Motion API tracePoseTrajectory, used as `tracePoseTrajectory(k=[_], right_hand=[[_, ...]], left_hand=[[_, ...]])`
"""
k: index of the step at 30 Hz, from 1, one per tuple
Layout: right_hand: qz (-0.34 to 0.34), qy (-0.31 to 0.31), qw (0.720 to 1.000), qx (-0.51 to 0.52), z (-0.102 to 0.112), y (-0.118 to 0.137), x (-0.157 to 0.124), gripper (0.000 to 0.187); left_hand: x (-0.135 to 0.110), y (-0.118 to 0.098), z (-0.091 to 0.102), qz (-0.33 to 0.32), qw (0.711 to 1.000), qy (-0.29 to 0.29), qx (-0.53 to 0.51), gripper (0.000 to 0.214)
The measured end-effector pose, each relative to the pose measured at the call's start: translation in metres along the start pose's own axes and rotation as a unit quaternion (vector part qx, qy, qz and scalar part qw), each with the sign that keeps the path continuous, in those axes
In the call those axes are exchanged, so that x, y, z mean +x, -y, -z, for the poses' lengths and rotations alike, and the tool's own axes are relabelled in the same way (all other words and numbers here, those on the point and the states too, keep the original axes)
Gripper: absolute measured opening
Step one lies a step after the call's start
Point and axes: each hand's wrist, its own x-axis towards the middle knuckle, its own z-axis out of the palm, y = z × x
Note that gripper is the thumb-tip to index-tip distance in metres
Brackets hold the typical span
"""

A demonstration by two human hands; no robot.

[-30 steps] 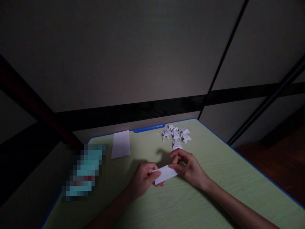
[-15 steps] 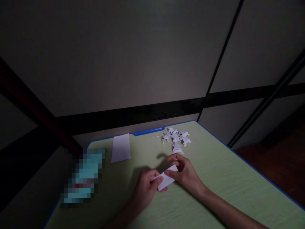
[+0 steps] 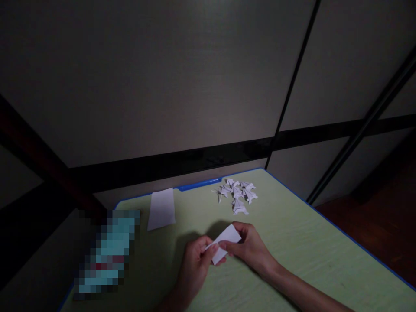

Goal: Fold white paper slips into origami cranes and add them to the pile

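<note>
A small folded piece of white paper (image 3: 229, 234) is held above the table, slanting up to the right. My left hand (image 3: 198, 260) pinches its lower left end, thumb on top and fingers underneath. My right hand (image 3: 251, 247) grips its right side, with the thumb lying across the paper close to the left thumb and the fingers mostly behind it. Beyond my hands lies a cluster of several folded white paper figures (image 3: 239, 205), some overlapping.
The pale green table (image 3: 292, 242) has a blue edge and a blue pen groove (image 3: 200, 184) at the back. White paper sheets (image 3: 161, 209) lie at the back left. A blurred turquoise item (image 3: 112, 247) is at the left edge. Cabinet panels (image 3: 175, 86) stand right behind the table.
My right fingers, raised before, have come down behind the paper, and the right thumb has slid toward the left thumb. The whole view has shifted slightly.
</note>
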Motion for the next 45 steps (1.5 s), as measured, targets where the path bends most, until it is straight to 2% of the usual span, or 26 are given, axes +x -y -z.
tracePoseTrajectory(k=[4,14,20,28,34,39,45], right_hand=[[0.000,-0.015,1.000,0.005,0.000,0.001,-0.001,0.029],[-0.042,0.021,0.997,0.066,0.006,0.004,0.003,0.035],[-0.077,0.066,0.994,0.051,0.015,0.008,0.004,0.031],[-0.087,0.059,0.994,0.034,0.016,0.008,0.001,0.031],[-0.067,0.081,0.994,0.017,0.015,0.006,0.000,0.036],[-0.048,0.056,0.997,-0.006,0.010,0.002,-0.001,0.042],[0.007,0.025,0.995,-0.095,0.008,0.005,-0.006,0.040]], left_hand=[[-0.001,0.001,0.001,-0.007,1.000,-0.006,0.007,0.036],[-0.001,-0.002,0.001,0.014,1.000,0.003,0.000,0.036],[0.001,-0.001,0.005,0.031,0.999,0.003,-0.006,0.039],[0.003,-0.005,0.007,0.070,0.996,0.035,-0.029,0.040],[0.002,-0.006,0.009,0.088,0.994,0.054,-0.021,0.040],[0.005,-0.003,0.011,0.100,0.991,0.083,-0.022,0.040],[0.005,-0.008,0.011,0.101,0.990,0.093,-0.037,0.034]])
